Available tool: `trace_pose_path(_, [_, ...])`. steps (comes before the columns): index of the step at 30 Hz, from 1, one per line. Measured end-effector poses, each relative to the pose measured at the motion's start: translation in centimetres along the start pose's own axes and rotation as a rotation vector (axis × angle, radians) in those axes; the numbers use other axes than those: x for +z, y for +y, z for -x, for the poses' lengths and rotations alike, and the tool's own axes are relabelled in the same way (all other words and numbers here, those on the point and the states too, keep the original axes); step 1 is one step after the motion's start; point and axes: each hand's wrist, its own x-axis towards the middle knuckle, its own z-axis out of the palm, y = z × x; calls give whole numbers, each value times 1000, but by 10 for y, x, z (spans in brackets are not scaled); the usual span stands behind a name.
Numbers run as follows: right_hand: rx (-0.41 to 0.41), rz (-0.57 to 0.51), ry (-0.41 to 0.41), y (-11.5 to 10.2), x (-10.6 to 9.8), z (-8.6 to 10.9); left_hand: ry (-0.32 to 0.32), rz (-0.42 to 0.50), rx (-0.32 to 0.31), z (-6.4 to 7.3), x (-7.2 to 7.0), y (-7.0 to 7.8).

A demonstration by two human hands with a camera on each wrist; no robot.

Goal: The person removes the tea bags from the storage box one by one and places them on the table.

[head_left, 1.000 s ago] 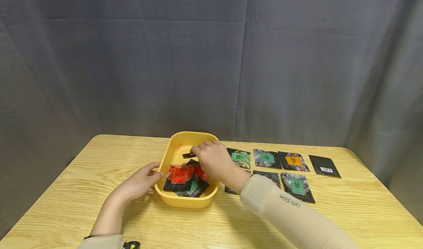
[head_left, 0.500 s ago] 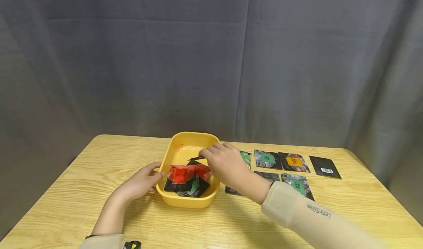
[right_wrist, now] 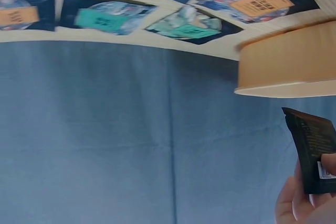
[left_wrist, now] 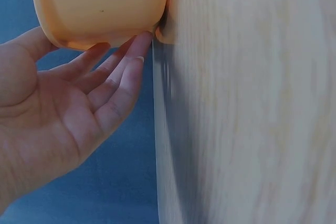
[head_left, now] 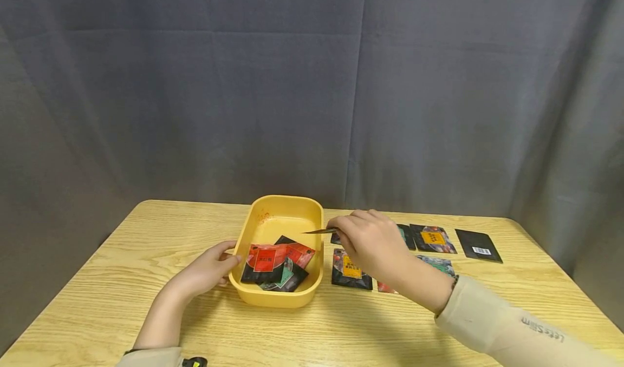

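Observation:
My left hand (head_left: 207, 269) holds the left side of a yellow plastic basket (head_left: 275, 300), its thumb at the rim and its fingers against the outer wall. In the left wrist view these fingers (left_wrist: 118, 95) reach under the basket's side, close to the table. Inside the basket lie a red-labelled black packet (head_left: 265, 261), a second red one (head_left: 299, 254) and a green-labelled one (head_left: 292, 279), overlapping. Just past the basket's right rim, my right hand (head_left: 372, 245) pinches a flat black packet (right_wrist: 310, 142), seen nearly edge-on from the head. Its back has a white barcode under the thumb.
Right of the basket, several packets lie in two rows on the wooden table (head_left: 273, 340). Among them are orange-labelled packets (head_left: 352, 269) and a face-down black packet (head_left: 479, 245) at the far right end. My right arm covers part of the rows. A grey curtain (head_left: 292, 112) hangs behind.
My right hand has moved right, from over the basket to beyond its right rim, carrying the black packet. My left hand and the basket have stayed put.

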Motion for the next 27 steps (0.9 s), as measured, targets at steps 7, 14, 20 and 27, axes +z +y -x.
trace_pose_path(7, [1, 25, 10, 16, -16, 20, 6, -4, -2, 1, 1, 1])
trace_pose_path(14, [23, 42, -25, 28, -28, 40, 4, -6, -7, 1, 0, 1])
trace_pose_path(20, [27, 72, -36, 36, -34, 55, 9, -6, -9, 2, 0, -1])
trace_pose_path(27, [81, 107, -62, 46, -43, 74, 13, -1, 12, 0, 1, -1])
